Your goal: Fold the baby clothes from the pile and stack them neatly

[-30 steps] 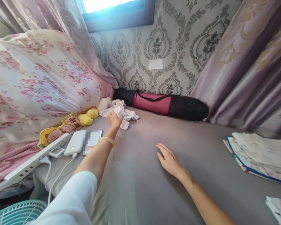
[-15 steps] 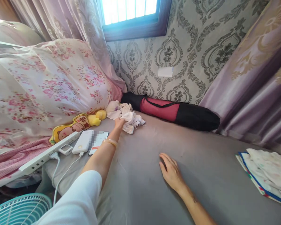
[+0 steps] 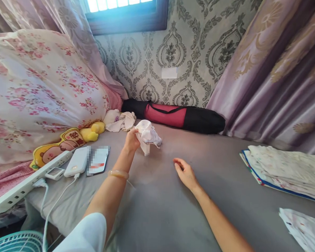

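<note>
A crumpled white cloth hangs from my left hand, whose fingers are pinched on its left side. Its exact kind cannot be made out. Behind it, a second off-white cloth lies against a pale plush toy. My right hand hovers over or rests on the grey sheet, fingers loosely curved with a gap between thumb and fingers, holding nothing. A bangle sits on my left wrist.
Left of my arm are a phone, a white power bank, a power strip and yellow plush toys. A black and red long bag lies along the wall. Folded cloths are stacked at right; another cloth lies nearer.
My left hand has lifted the white cloth away from the off-white one and drawn it nearer. My right hand has shifted slightly forward. The view has turned to the right.
</note>
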{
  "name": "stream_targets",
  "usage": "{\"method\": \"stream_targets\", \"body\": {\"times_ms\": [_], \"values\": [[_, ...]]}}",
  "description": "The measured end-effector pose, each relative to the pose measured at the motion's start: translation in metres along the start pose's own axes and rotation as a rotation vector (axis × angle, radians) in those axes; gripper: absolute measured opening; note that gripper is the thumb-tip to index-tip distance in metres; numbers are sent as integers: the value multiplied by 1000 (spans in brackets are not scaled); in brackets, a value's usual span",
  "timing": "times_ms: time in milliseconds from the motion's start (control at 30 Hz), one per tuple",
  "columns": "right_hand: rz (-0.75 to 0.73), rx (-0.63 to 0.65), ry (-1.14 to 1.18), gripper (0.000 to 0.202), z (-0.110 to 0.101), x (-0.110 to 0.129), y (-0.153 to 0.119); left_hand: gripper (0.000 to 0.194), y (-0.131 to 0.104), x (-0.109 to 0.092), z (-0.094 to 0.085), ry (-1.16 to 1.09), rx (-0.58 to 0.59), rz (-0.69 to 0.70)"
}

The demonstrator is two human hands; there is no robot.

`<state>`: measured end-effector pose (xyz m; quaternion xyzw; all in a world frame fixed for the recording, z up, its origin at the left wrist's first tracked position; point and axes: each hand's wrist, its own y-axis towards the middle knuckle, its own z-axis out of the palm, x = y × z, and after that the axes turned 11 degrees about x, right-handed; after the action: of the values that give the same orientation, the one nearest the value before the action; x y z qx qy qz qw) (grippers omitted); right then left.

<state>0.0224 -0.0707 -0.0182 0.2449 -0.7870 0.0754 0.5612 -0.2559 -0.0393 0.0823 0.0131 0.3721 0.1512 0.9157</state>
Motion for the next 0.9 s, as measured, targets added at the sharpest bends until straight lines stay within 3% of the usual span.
{"method": "stream_targets", "body": {"times_ms": [200, 300, 433, 567, 700, 800, 900], "values": [[24, -56, 193, 39, -15, 16, 5, 21, -18, 28, 37, -217, 47, -142], [19, -72, 223, 52, -24, 32, 5, 18, -27, 41, 52, -263, 120, -242], [-1, 11, 320, 70, -29, 53, 1, 25, -37, 59, 65, -305, 249, -397], [41, 132, 537, 59, -29, 68, -3, 29, -43, 76, 69, -358, 268, -440], [66, 183, 450, 49, -30, 69, -5, 27, -49, 84, 69, -368, 252, -431], [182, 129, 424, 47, -40, 62, -5, 19, -53, 81, 67, -333, 214, -418], [227, -11, 479, 52, -60, 55, -5, 11, -55, 72, 63, -229, 185, -349]]}}
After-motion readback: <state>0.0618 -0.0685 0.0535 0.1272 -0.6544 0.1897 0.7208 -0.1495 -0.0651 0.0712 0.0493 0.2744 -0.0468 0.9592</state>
